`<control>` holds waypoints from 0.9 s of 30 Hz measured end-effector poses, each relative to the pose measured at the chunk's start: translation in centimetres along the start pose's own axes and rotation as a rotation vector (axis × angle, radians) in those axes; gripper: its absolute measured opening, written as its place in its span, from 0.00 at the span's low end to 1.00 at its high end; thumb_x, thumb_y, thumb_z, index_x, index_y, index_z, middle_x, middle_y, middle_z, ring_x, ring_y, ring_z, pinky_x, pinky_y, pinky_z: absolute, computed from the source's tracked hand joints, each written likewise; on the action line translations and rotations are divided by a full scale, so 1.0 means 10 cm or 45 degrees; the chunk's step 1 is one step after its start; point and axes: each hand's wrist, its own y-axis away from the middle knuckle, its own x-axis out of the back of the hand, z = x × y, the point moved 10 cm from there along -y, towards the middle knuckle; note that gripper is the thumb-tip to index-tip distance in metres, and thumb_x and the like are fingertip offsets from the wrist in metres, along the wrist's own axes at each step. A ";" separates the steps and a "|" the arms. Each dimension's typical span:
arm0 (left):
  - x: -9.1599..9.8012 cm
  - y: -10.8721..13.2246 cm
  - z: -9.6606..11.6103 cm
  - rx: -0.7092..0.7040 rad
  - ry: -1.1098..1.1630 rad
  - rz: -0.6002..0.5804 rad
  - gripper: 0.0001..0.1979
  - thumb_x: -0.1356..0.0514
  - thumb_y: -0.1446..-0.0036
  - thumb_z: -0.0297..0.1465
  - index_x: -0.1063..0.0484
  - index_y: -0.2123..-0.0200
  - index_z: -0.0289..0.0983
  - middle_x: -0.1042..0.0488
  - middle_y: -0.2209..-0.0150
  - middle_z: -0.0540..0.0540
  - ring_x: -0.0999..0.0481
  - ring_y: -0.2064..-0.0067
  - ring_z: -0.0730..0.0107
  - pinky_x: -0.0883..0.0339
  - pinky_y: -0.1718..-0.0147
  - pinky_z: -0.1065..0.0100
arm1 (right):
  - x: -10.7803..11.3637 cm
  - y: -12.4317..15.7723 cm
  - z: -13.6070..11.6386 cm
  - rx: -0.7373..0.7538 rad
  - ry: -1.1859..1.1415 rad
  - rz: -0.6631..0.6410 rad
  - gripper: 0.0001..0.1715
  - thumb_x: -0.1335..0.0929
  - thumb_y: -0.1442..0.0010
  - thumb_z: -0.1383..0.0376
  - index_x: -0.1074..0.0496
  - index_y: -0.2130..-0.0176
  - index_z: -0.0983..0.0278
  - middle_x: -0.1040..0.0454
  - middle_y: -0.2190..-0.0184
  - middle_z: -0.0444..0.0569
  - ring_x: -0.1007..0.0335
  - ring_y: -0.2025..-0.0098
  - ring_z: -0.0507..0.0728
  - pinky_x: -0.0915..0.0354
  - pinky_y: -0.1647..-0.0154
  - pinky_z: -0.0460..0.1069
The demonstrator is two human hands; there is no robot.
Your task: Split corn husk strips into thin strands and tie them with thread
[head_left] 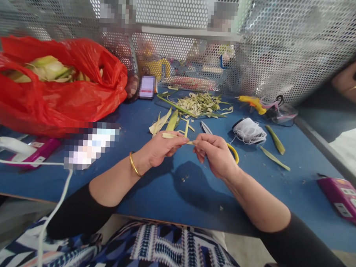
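Observation:
My left hand is closed on a pale, folded strip of corn husk. Fingers of my right hand pinch the strip's other end, so a short length spans the gap between both hands. Yellow-handled scissors lie beside my right hand, with their blades behind it and one yellow loop showing at the wrist. Several loose husk pieces rest on the blue table just beyond my left hand. Farther back is a heap of small husk cuttings.
A red plastic bag of husks stands at left. White thread and a yellow glue gun lie right. Purple power strips sit at both sides; a white cable crosses the left edge. A perforated metal screen closes the back.

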 end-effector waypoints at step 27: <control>-0.18 0.03 -0.04 -0.138 -0.231 -0.093 0.14 0.31 0.49 0.40 0.25 0.79 0.38 0.38 0.82 0.52 0.44 0.78 0.77 0.55 0.79 0.70 | 0.15 -0.06 0.14 0.056 0.002 0.184 0.22 0.26 0.50 0.51 0.36 0.80 0.60 0.36 0.83 0.40 0.43 0.78 0.50 0.42 0.74 0.48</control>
